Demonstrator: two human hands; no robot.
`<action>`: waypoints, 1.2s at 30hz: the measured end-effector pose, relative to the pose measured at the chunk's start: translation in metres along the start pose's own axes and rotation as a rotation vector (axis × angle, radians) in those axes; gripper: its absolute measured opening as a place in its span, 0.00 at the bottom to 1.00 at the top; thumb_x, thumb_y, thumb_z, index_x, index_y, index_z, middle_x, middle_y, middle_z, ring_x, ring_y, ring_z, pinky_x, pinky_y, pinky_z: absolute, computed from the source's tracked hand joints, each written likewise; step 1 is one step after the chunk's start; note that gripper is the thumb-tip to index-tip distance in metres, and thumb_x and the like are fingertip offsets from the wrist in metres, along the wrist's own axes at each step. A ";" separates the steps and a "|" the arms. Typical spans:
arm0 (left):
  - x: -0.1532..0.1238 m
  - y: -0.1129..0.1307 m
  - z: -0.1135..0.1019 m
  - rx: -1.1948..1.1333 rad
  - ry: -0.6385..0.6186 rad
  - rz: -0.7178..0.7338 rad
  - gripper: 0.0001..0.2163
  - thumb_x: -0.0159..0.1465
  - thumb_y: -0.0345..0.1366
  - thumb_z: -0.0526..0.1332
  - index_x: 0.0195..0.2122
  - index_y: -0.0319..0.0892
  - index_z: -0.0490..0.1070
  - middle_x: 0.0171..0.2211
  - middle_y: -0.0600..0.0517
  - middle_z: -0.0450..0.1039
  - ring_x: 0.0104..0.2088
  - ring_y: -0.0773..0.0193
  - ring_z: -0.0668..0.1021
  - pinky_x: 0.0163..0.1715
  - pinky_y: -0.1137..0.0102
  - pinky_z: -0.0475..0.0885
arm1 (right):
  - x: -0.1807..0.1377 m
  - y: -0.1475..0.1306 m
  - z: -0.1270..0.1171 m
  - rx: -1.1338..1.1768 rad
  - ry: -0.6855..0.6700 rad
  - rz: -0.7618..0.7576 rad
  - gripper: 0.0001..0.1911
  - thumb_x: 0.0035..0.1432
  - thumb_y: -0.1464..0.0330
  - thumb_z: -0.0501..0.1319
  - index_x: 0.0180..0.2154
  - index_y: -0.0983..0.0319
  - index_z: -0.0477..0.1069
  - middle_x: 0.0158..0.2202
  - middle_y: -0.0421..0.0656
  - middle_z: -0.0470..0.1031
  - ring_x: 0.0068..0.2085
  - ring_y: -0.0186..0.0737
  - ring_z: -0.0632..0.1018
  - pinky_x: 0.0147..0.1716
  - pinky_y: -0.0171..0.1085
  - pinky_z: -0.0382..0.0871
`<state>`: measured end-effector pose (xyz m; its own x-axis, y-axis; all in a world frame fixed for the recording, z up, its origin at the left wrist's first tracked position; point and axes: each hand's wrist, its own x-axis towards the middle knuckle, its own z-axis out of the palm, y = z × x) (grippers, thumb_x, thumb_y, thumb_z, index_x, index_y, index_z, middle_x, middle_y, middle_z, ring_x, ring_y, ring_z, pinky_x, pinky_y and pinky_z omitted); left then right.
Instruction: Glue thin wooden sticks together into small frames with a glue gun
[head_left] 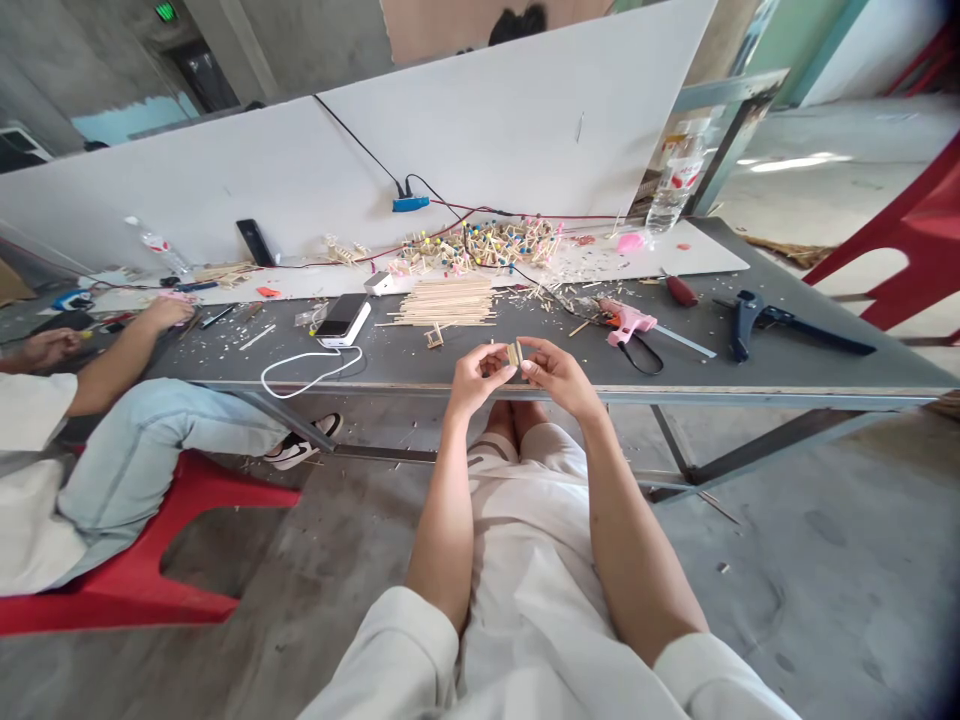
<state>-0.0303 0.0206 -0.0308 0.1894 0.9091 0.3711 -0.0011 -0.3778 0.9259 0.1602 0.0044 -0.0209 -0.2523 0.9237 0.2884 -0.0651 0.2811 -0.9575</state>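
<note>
Between my left hand (478,378) and my right hand (559,374) is a small piece made of short wooden sticks (514,354), held at the table's front edge. The fingertips of both hands pinch it from opposite sides and partly cover it. Just beyond lies a pile of thin wooden sticks (442,302), with a little wooden stick frame (434,336) at its near side. To the right of my hands rests a pink glue gun (628,322) with a black cord.
A heap of small stick pieces with coloured ends (487,245) lies at the back. A phone on a white power bank (345,320) and white cable sit left. A blue-handled tool (744,325), red-handled screwdriver (680,290) and bottle (675,180) are right. A co-worker's hand (166,310) works far left.
</note>
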 end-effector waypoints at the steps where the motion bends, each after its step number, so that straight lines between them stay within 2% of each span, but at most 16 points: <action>1: 0.000 0.001 0.000 0.001 0.001 0.001 0.23 0.57 0.45 0.74 0.50 0.38 0.77 0.41 0.45 0.79 0.37 0.62 0.78 0.39 0.68 0.73 | 0.000 0.000 0.000 -0.006 0.003 -0.001 0.35 0.59 0.50 0.69 0.60 0.63 0.68 0.30 0.40 0.72 0.31 0.37 0.72 0.31 0.36 0.67; 15: -0.001 0.002 -0.001 0.035 -0.010 -0.003 0.23 0.57 0.45 0.73 0.50 0.38 0.77 0.42 0.44 0.79 0.38 0.61 0.79 0.40 0.67 0.74 | 0.000 -0.002 0.000 -0.018 -0.004 0.003 0.35 0.59 0.48 0.68 0.59 0.62 0.70 0.30 0.40 0.72 0.31 0.37 0.72 0.31 0.37 0.68; 22: -0.002 0.004 -0.001 0.028 -0.009 -0.012 0.24 0.57 0.45 0.74 0.50 0.38 0.77 0.42 0.44 0.79 0.38 0.61 0.79 0.40 0.67 0.74 | -0.001 -0.001 0.001 -0.002 -0.008 0.006 0.34 0.60 0.50 0.68 0.60 0.64 0.69 0.29 0.40 0.72 0.30 0.36 0.71 0.31 0.36 0.66; 36: -0.004 0.009 -0.002 0.061 -0.010 -0.004 0.23 0.57 0.44 0.73 0.49 0.38 0.78 0.40 0.46 0.79 0.35 0.64 0.77 0.37 0.69 0.70 | -0.001 -0.002 0.004 -0.031 -0.009 -0.010 0.33 0.60 0.51 0.68 0.58 0.64 0.70 0.29 0.38 0.69 0.29 0.35 0.69 0.30 0.36 0.64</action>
<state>-0.0329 0.0143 -0.0235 0.1988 0.9090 0.3664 0.0597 -0.3844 0.9213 0.1573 0.0016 -0.0190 -0.2608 0.9185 0.2973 -0.0373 0.2982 -0.9538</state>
